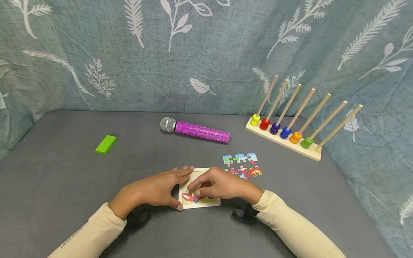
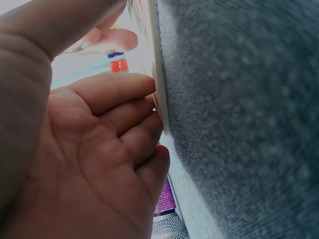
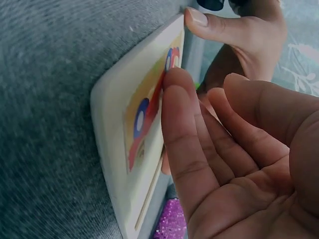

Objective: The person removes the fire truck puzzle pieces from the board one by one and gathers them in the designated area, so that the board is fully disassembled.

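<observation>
A small wooden puzzle tray (image 1: 201, 205) lies flat on the table in front of me. In its near part sit fitted pieces with a red and blue vehicle picture (image 3: 142, 117); the far part shows bare wood. My left hand (image 1: 156, 188) rests along the tray's left side, thumb at the near corner and straight fingers at the far edge. Over the tray, my right hand (image 1: 222, 183) touches the fitted pieces with its fingertips (image 3: 178, 94), thumb held apart and nothing pinched. Loose jigsaw pieces (image 1: 243, 172) lie right of the tray, partly hidden by the right hand.
Behind the tray lies a microphone (image 1: 201, 132) with a sparkly purple handle. A green block (image 1: 106, 144) is at the left. At the back right stands a wooden peg rack (image 1: 284, 139) with coloured beads. A patterned curtain (image 1: 206, 57) hangs behind the table.
</observation>
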Demonstrator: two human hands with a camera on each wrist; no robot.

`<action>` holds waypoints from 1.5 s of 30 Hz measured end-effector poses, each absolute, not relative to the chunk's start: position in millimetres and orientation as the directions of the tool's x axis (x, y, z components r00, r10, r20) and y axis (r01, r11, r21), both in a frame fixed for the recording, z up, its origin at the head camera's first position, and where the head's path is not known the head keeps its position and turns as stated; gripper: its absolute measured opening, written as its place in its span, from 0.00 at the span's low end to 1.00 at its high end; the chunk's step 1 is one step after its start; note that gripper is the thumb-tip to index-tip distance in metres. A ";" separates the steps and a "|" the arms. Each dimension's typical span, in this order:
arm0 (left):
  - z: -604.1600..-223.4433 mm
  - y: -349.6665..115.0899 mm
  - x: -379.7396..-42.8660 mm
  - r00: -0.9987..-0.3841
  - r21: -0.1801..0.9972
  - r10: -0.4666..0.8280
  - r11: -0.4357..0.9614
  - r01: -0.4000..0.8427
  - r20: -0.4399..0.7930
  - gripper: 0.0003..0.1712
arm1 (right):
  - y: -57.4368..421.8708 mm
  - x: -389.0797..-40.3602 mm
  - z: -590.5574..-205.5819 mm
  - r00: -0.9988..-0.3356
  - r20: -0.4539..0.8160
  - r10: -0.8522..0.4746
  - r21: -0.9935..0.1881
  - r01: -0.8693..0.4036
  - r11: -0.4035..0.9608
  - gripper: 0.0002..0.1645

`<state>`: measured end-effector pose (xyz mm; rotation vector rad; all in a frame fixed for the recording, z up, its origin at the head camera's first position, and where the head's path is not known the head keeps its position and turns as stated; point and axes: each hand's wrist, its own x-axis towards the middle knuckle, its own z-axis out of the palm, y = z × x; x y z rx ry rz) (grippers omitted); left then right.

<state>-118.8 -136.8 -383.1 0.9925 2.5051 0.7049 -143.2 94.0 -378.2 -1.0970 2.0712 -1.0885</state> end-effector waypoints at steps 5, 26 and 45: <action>-383.3 -137.9 -119.6 -0.689 0.565 0.712 0.627 0.535 -0.138 0.53 | 91.9 -143.6 -381.1 -0.512 -0.100 -0.853 -0.851 -0.400 0.340 0.15; -383.7 -138.1 -120.4 -0.679 0.575 0.721 0.619 0.536 -0.143 0.50 | 89.7 -139.0 -387.3 -0.469 0.074 -0.880 -0.817 -0.535 0.216 0.12; -386.3 -138.6 -120.2 -0.681 0.575 0.722 0.611 0.544 -0.123 0.49 | 79.9 -137.3 -389.6 -0.508 0.060 -0.859 -0.795 -0.544 0.267 0.09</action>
